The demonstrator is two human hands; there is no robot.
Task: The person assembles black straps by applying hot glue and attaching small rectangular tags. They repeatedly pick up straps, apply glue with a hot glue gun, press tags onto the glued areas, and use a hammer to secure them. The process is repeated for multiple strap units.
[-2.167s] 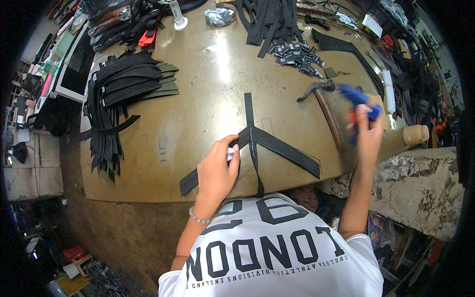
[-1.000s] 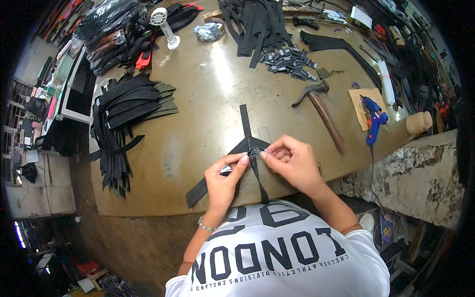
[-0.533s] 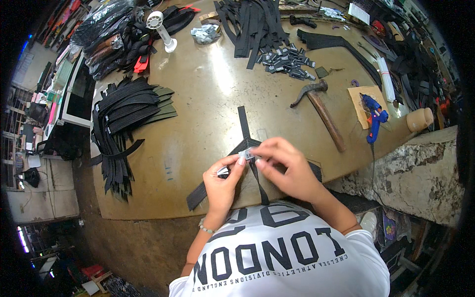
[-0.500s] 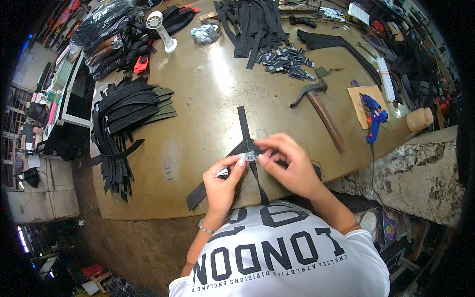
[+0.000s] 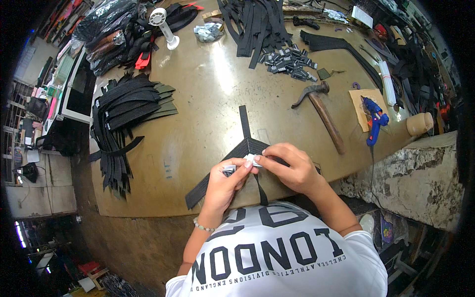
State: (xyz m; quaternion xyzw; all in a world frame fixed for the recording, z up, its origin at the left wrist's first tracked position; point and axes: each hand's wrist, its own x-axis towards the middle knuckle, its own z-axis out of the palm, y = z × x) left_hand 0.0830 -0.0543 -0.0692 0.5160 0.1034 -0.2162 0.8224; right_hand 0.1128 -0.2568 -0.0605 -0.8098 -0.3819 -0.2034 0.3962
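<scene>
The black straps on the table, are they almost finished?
Looks like early going. Done: one black V-shaped strap piece lies crossed by a narrow upright strip. In hand: the left hand and right hand pinch a small white tag at the crossing. Left: a big pile of black straps waits.

Right hand (image 5: 292, 168) left the glue gun (image 5: 374, 121), now pinching the strap (image 5: 247, 146)

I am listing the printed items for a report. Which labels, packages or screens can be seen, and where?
Small label: pinched between both hands, whitish, rectangular.
Pile of small tags: far side of the table, grey and black.
White sheet: far right edge, rectangular.
Screen: left of the table, dark, white frame.
</scene>
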